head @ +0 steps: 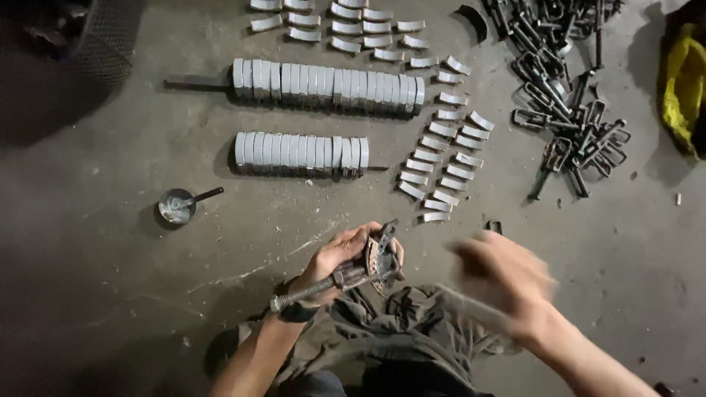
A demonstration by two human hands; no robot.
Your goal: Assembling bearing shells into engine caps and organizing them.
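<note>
The work lies on a bare grey concrete floor (110,220), scuffed and streaked with pale scratches, dim toward the upper left of the frame. Two rows of silvery curved metal pieces stand packed edge to edge on rods: a longer row (329,86) in the upper middle and a shorter row (301,154) just below it. Loose curved pieces (443,158) lie singly to their right and along the top edge, roughly thirty in all. A heap of dark metal clamps (566,95) fills the upper right, beside a yellow bag (684,81). One small round tin with a brush (178,205) sits at middle left.

At lower centre the left hand (342,259) has its fingers closed round a threaded clamp tool (368,268) holding a curved piece. The right hand (507,283) is motion-blurred; its fingers seem loosely curled, and whether they hold anything cannot be told.
</note>
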